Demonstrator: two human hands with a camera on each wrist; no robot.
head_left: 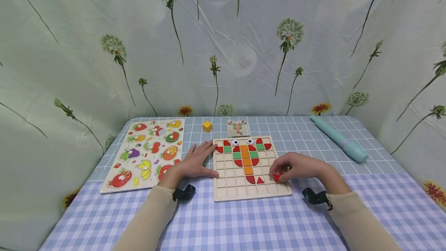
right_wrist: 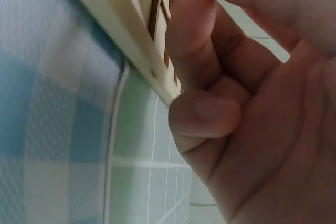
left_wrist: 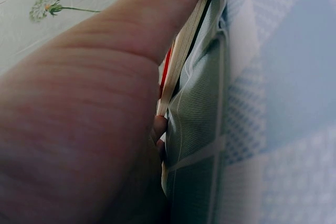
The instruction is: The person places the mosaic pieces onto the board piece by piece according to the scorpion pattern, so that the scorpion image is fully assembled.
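A wooden grid board [head_left: 226, 193] lies in the middle of the table, bearing red, green and orange flat pieces and two eye pieces. My left hand [head_left: 196, 162] is spread at its left side, thumb and fingertips touching the edge; in the left wrist view the hand [left_wrist: 84, 108] hides most of the board's edge [left_wrist: 185, 40]. Over the lower right of the grid, my right hand [head_left: 296, 165] pinches a small red piece [head_left: 277, 177]. A red triangle [head_left: 260, 180] lies just left of it. The right wrist view shows curled fingers beside the board [right_wrist: 105, 9].
A small picture card [head_left: 238, 128] sits behind the board, with a yellow cube [head_left: 207, 126] to its left. On the left lies a fruit puzzle board [head_left: 120, 164]. A teal tube-shaped object [head_left: 334, 136] rests at the back right. A patterned curtain [head_left: 244, 49] hangs behind the table.
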